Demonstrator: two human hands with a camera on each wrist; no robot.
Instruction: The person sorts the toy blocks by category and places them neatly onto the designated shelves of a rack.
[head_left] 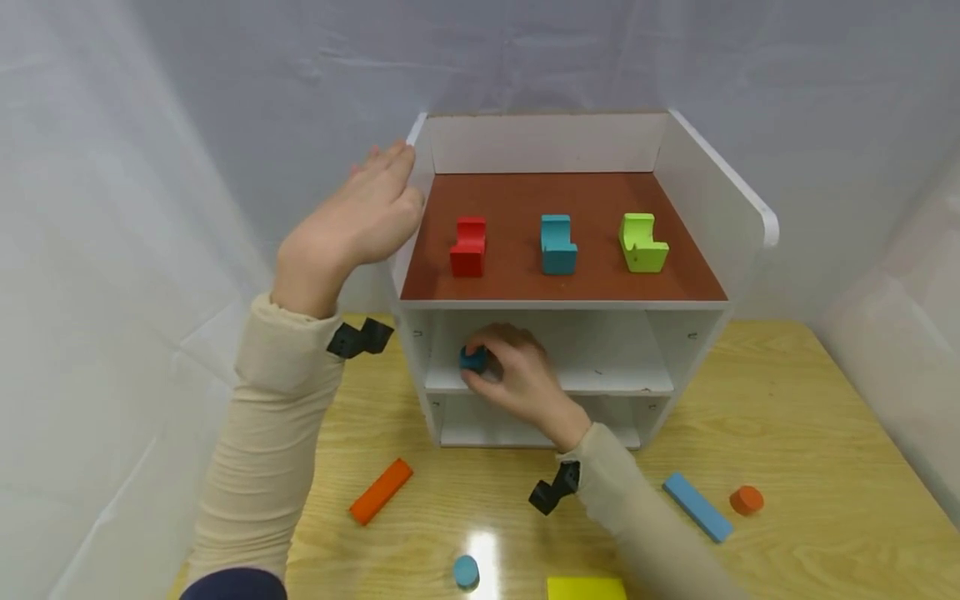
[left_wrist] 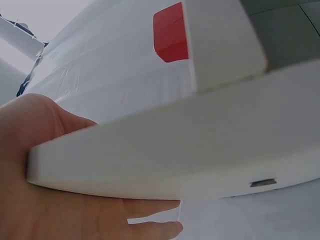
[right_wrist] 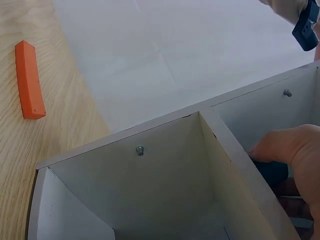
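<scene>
A white shelf unit [head_left: 705, 192] stands on the wooden table. My left hand [head_left: 367, 221] lies flat against its left side wall [left_wrist: 165, 155], palm on the panel, fingers straight. My right hand [head_left: 513, 375] reaches into the middle shelf [head_left: 622, 382] and pinches a small dark teal block [head_left: 473, 359] at the shelf's left end; the same block [right_wrist: 272, 172] shows dark under my fingers in the right wrist view. On the brown top [head_left: 525, 283] stand a red block [head_left: 468, 247], a teal block [head_left: 558, 243] and a green block [head_left: 642, 242].
On the table in front lie an orange bar [head_left: 381, 491], a blue bar [head_left: 697, 506], an orange round piece [head_left: 746, 499], a blue round piece [head_left: 466, 572] and a yellow block [head_left: 587, 588]. White cloth walls surround the table.
</scene>
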